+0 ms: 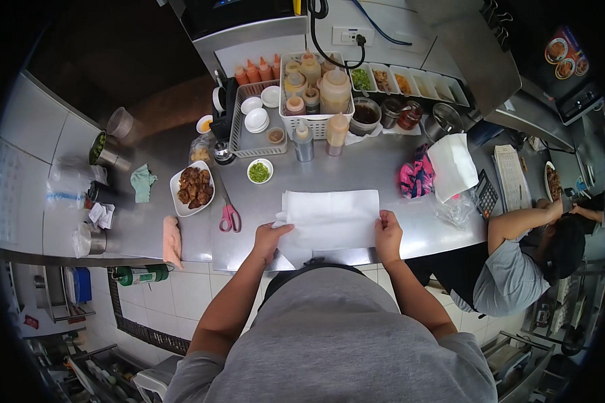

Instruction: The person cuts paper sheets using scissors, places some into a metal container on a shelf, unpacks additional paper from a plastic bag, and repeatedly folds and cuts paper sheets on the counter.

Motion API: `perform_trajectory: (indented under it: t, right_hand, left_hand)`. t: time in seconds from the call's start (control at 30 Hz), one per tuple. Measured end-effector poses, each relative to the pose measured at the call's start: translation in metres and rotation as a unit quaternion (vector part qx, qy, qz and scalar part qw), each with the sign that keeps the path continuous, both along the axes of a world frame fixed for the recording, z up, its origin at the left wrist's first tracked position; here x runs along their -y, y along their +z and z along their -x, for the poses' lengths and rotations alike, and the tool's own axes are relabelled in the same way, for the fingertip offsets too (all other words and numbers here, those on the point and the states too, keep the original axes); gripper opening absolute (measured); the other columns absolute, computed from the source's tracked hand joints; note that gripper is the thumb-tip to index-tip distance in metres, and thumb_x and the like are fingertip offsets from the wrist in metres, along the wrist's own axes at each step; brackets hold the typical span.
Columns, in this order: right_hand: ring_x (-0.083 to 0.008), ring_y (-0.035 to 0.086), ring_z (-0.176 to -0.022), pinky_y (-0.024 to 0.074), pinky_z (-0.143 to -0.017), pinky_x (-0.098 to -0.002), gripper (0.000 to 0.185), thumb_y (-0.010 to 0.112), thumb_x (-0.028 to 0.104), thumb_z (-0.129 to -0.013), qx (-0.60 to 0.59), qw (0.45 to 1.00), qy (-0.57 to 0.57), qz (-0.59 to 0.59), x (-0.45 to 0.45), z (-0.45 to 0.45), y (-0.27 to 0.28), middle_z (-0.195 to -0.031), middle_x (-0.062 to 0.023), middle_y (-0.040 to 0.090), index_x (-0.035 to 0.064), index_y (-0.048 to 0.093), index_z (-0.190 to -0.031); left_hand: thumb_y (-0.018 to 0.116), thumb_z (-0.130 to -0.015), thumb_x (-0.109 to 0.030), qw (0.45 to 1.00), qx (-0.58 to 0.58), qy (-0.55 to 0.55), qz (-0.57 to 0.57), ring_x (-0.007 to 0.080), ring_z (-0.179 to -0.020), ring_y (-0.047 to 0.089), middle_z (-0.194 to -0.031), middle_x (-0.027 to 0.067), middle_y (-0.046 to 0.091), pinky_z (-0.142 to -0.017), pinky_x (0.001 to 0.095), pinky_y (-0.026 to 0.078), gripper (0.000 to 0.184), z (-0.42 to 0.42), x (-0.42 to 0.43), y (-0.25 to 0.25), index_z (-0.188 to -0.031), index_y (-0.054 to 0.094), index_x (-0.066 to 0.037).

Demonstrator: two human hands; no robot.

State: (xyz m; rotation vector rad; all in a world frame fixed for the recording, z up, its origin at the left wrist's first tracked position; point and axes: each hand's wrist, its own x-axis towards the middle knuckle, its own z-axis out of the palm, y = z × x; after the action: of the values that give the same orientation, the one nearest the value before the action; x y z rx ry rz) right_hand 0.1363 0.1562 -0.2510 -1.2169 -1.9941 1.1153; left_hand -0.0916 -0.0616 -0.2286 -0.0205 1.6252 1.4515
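A folded sheet of white paper (331, 218) lies at the front edge of the steel counter, right before me. My left hand (270, 240) pinches its left edge, thumb on top. At the opposite edge, my right hand (388, 235) grips the paper between thumb and fingers. Pink-handled scissors (230, 219) rest to the left of my left hand. Beyond them sits a white bowl of browned meat pieces (195, 188). A small white bowl of chopped green onion (259, 171) stands behind the paper.
White basket (316, 124) with sauce bottles stands at the back, beside a grey basket of small dishes (255, 121). Topping trays (410, 84) line the wall. A pink-and-navy cloth (417, 176) and calculator (487, 195) lie right. Another person (514, 269) works at far right.
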Motion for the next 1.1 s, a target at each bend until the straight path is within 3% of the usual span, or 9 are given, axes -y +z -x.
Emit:
perform_trajectory:
  t: [0.07, 0.17, 0.3, 0.43, 0.5, 0.6, 0.7, 1.0, 1.1]
  right_hand:
    - [-0.0271, 0.061, -0.087, 0.0485, -0.08, -0.0365, 0.023, 0.057, -0.001, -0.082, 0.027, 1.0, -0.008, 0.002, 0.004, 0.005, 0.014, -0.096, -0.0157, 0.063, 0.0005, 0.059, -0.105]
    - [-0.0325, 0.055, -0.104, 0.0406, -0.093, -0.0439, 0.03, 0.059, 0.0, -0.077, 0.092, 0.944, 0.02, -0.316, 0.019, 0.021, 0.06, -0.109, -0.0163, 0.059, 0.0035, 0.061, -0.106]
    - [-0.0313, 0.05, -0.11, 0.0367, -0.095, -0.0451, 0.03, 0.055, 0.004, -0.077, 0.12, 0.904, 0.264, -0.313, 0.02, 0.024, 0.031, -0.115, -0.0131, 0.056, 0.0082, 0.064, -0.105]
    - [-0.0316, 0.051, -0.107, 0.0373, -0.093, -0.0452, 0.029, 0.053, 0.004, -0.078, 0.139, 0.915, 0.277, -0.258, 0.018, 0.025, 0.025, -0.111, -0.0123, 0.057, 0.0095, 0.064, -0.103]
    - [-0.0322, 0.051, -0.105, 0.0384, -0.092, -0.0443, 0.028, 0.057, 0.005, -0.077, 0.157, 0.917, 0.275, -0.243, 0.019, 0.028, 0.027, -0.109, -0.0121, 0.057, 0.0092, 0.064, -0.103]
    - [-0.0299, 0.055, -0.102, 0.0432, -0.087, -0.0398, 0.024, 0.066, 0.014, -0.079, 0.0, 0.957, 0.235, -0.168, 0.033, 0.055, 0.089, -0.107, -0.0117, 0.059, 0.0072, 0.063, -0.102]
    - [-0.0256, 0.059, -0.096, 0.0473, -0.08, -0.0351, 0.035, 0.075, 0.026, -0.077, -0.118, 0.951, 0.274, 0.087, 0.05, 0.083, 0.154, -0.103, -0.0118, 0.062, 0.0042, 0.061, -0.1]
    - [-0.02, 0.06, -0.076, 0.0479, -0.072, -0.0298, 0.028, 0.073, 0.023, -0.08, -0.106, 0.955, 0.274, 0.039, 0.054, 0.095, 0.159, -0.088, -0.0085, 0.063, 0.0003, 0.061, -0.09]
    - [-0.0148, 0.057, -0.074, 0.0461, -0.07, -0.0288, 0.017, 0.068, 0.017, -0.084, -0.158, 0.939, 0.254, 0.168, 0.046, 0.089, 0.149, -0.084, -0.0035, 0.06, 0.0023, 0.06, -0.088]
  left_hand:
    - [0.076, -0.074, -0.015, 1.0, 0.001, 0.0, -0.003, 0.0255, -0.083, 0.067, -0.097, 0.016, 0.067, -0.077, 0.036, 0.054, 0.043, -0.001, -0.001, 0.0, -0.107, 0.06, 0.007]
    - [0.077, -0.073, -0.012, 1.0, -0.005, 0.013, 0.004, 0.0253, -0.08, 0.068, -0.095, 0.0172, 0.067, -0.074, 0.0337, 0.055, 0.044, -0.001, -0.003, 0.001, -0.106, 0.059, 0.011]
    - [0.076, -0.075, -0.016, 1.0, 0.004, 0.013, 0.007, 0.0246, -0.08, 0.067, -0.094, 0.0164, 0.067, -0.073, 0.0336, 0.054, 0.044, -0.003, -0.002, 0.011, -0.106, 0.06, 0.011]
    - [0.064, -0.087, -0.034, 0.994, -0.068, 0.017, 0.084, 0.02, -0.08, 0.066, -0.093, 0.0138, 0.067, -0.072, 0.0306, 0.052, 0.044, 0.026, 0.017, 0.025, -0.105, 0.065, 0.006]
    - [0.054, -0.092, -0.046, 0.982, -0.169, 0.082, 0.027, 0.0157, -0.073, 0.062, -0.084, 0.0098, 0.068, -0.066, 0.0259, 0.048, 0.055, 0.036, 0.025, 0.062, -0.104, 0.067, 0.006]
    - [0.045, -0.096, -0.048, 0.974, -0.226, 0.017, 0.013, 0.0151, -0.069, 0.06, -0.087, 0.0113, 0.068, -0.066, 0.0254, 0.049, 0.059, 0.038, 0.025, 0.132, -0.111, 0.066, 0.004]
    - [0.037, -0.1, -0.047, 0.941, -0.333, -0.057, -0.025, 0.015, -0.069, 0.059, -0.09, 0.0134, 0.067, -0.066, 0.0262, 0.049, 0.059, 0.012, 0.003, 0.155, -0.113, 0.065, 0.004]
    - [0.045, -0.1, -0.035, 0.929, -0.316, -0.146, -0.129, 0.0133, -0.092, 0.06, -0.109, 0.0123, 0.062, -0.077, 0.0268, 0.052, 0.046, -0.04, -0.036, 0.166, -0.126, 0.057, 0.001]
    - [0.058, -0.095, -0.019, 0.933, -0.289, -0.146, -0.155, 0.013, -0.093, 0.059, -0.119, 0.0137, 0.057, -0.076, 0.0259, 0.052, 0.056, -0.041, -0.04, 0.158, -0.142, 0.034, -0.002]
